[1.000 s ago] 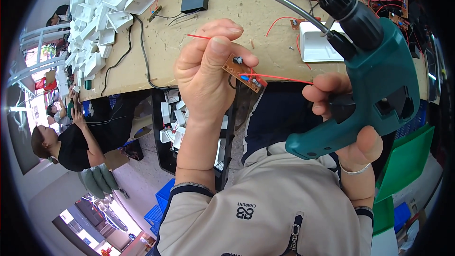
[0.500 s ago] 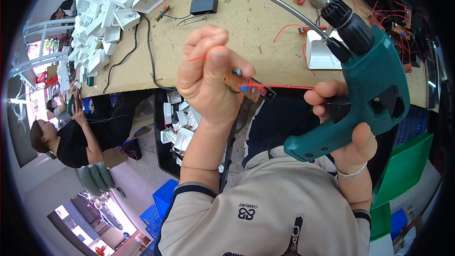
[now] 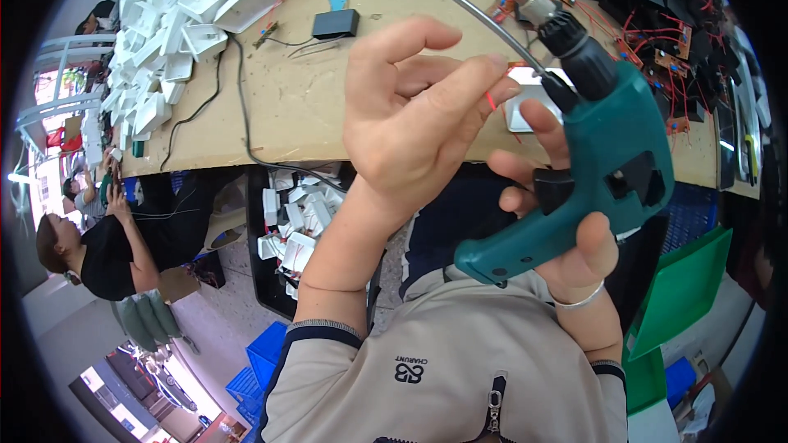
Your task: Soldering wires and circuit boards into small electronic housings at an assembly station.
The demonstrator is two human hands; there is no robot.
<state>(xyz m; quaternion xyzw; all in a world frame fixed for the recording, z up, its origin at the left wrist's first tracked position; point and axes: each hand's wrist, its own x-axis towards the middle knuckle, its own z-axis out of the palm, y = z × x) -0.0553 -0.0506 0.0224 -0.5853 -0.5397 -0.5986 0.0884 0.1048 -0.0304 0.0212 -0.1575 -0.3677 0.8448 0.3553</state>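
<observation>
A teal soldering gun [image 3: 603, 156] with a black collar, metal tip and curved feed tube rests in my right hand [image 3: 594, 250]. My palm and thumb support its handle, while the fingers lie loosely around the black trigger. My left hand [image 3: 410, 119] is raised beside it over the table's near edge. Its thumb and index finger pinch a short red wire [image 3: 491, 101]; the other fingers are curled. No circuit board shows at this hand now; its far side is hidden from view. Behind the fingertips, a white plastic case [image 3: 525, 111] lies on the table.
White plastic cases [image 3: 193, 20] pile up at the far left, near a black box [image 3: 335, 25] and a black cable [image 3: 244, 107]. Circuit boards with red wires [image 3: 673, 66] and black housings cover the far right. Below the table stands a black bin [image 3: 267, 275] of white parts. Another person sits left.
My left hand has moved right, toward the soldering gun, and turned. The small circuit board with red wires seen at it before is out of sight. The gun has shifted slightly left in the picture.
</observation>
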